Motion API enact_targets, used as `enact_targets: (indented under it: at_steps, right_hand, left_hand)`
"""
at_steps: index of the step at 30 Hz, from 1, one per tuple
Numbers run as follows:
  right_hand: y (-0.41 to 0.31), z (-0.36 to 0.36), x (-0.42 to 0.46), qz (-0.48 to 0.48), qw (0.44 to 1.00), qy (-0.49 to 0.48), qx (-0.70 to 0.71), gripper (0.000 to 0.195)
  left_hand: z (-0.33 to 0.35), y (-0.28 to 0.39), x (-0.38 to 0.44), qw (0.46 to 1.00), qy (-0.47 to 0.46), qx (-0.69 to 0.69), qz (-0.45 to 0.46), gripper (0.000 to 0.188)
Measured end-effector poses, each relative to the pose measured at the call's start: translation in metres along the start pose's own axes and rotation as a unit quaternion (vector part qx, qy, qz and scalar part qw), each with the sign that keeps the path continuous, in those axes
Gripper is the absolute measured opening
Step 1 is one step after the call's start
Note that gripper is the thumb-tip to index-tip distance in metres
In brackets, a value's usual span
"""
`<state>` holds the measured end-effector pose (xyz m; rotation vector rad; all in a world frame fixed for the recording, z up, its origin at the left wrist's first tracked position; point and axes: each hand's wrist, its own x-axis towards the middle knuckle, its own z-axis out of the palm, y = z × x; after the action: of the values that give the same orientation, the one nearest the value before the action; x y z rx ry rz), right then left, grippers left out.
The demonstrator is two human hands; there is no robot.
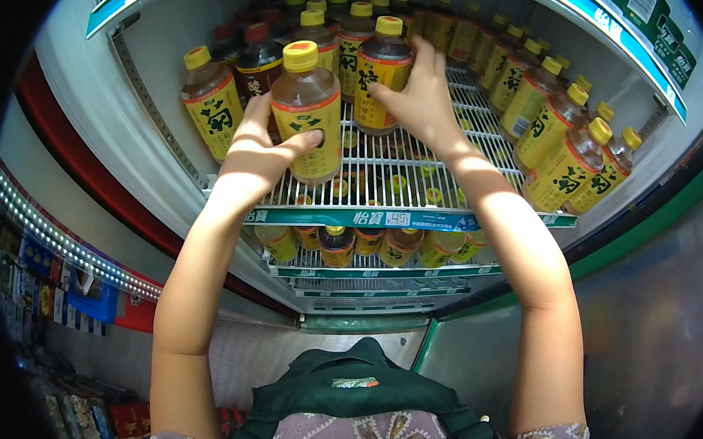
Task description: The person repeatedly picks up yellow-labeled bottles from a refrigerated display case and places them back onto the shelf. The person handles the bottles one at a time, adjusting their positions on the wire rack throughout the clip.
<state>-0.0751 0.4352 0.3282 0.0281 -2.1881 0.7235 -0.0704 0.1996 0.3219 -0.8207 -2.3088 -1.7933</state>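
Observation:
My left hand [258,149] grips a plastic drink bottle [303,118] with a yellow label and yellow cap, thumb across its front. It is raised over the left part of the wire shelf [391,176]. Slightly farther back, my right hand [424,93] is around the right side of a darker bottle [383,69], also yellow-labelled. The right thumb lies over the label and the fingers reach along the far side. Whether this bottle rests on the shelf I cannot tell. Beside my left hand stand a yellow-labelled bottle [209,105] and a dark, red-capped bottle [258,60].
Several yellow-labelled bottles [566,164] line the cooler's right side. Others [334,246] stand on the shelf below. A label strip [351,218] edges the wire shelf. The opened cooler door [646,289] is to the right, and packaged goods [59,291] are at lower left.

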Motion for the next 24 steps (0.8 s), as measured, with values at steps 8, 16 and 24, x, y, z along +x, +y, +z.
enact_targets:
  at_steps: [8, 16, 24]
  right_hand:
    - [-0.073, 0.036, 0.04, -0.094, 0.994, -0.043, -0.027, 0.069]
    - [-0.076, 0.037, 0.034, -0.069, 0.987, -0.136, -0.053, 0.074]
    - [-0.07, 0.015, 0.008, -0.099, 0.991, -0.091, 0.0, 0.063]
  left_hand:
    - [-0.017, 0.006, -0.017, 0.999, 0.031, -0.036, -0.023, 0.07]
    - [-0.032, 0.002, -0.034, 0.995, 0.036, -0.09, -0.032, 0.071]
    - [-0.022, -0.009, -0.028, 0.997, 0.025, -0.077, -0.011, 0.077]
